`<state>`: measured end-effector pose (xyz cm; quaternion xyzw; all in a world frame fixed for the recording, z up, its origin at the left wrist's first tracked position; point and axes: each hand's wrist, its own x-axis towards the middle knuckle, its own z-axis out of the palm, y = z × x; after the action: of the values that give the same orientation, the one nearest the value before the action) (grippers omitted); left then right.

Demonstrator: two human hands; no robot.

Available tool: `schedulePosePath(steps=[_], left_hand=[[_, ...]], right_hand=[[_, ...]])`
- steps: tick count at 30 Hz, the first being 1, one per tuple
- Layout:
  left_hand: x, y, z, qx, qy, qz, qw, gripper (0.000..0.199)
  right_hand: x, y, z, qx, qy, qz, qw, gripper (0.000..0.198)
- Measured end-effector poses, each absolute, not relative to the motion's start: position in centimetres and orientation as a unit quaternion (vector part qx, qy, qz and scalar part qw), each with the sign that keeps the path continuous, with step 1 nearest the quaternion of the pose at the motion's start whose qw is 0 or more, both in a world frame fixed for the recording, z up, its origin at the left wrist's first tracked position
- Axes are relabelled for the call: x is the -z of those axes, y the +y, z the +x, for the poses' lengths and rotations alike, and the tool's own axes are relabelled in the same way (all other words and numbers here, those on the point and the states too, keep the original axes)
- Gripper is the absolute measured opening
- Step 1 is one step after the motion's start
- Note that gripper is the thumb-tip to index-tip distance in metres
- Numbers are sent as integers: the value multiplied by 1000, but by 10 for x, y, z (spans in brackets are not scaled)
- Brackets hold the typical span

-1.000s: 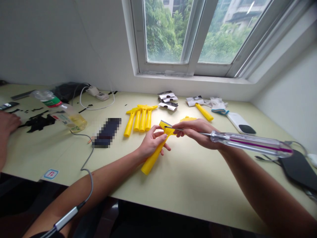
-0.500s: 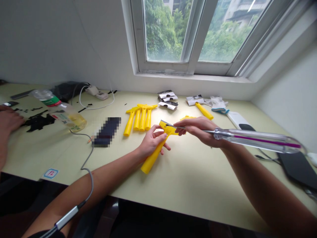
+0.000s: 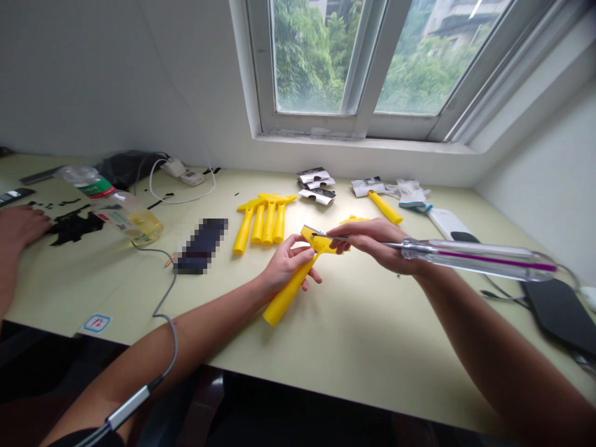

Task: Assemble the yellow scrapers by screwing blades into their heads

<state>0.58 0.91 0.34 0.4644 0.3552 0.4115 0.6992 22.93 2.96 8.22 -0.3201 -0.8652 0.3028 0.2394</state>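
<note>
My left hand (image 3: 291, 264) is closed around the neck of a yellow T-shaped scraper (image 3: 288, 295), whose handle slants down toward me. A grey strip, apparently a blade, shows along the scraper's head. In my right hand (image 3: 379, 245) is a screwdriver (image 3: 475, 257) with a clear handle and a purple streak inside. Its shaft runs under my fingers, and the tip is at the scraper's head, near a small dark spot. Whether the tip sits in a screw is too small to tell. Several more yellow scrapers (image 3: 269, 222) lie side by side beyond my left hand.
White-and-black packets (image 3: 316, 186), a yellow handle (image 3: 385, 208) and a glove (image 3: 412, 194) lie at the back. A tilted bottle (image 3: 123, 208), a pixelated dark device (image 3: 202, 245) and another person's hand (image 3: 25, 226) are leftward. A black flat object (image 3: 561, 316) lies right.
The scraper's head has shifted very slightly in my left hand, and the screwdriver handle's end has moved a little left and up. Both hands keep their grip.
</note>
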Motion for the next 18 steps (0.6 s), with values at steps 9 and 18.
schedulePosePath(steps=[9, 18], left_hand=[[-6, 6, 9, -423, 332, 441, 719, 43], [-3, 8, 7, -415, 348, 471, 696, 41]], right_hand=[[-85, 26, 226, -315, -872, -293, 233, 32], [-88, 19, 222, -319, -870, -301, 225, 28]])
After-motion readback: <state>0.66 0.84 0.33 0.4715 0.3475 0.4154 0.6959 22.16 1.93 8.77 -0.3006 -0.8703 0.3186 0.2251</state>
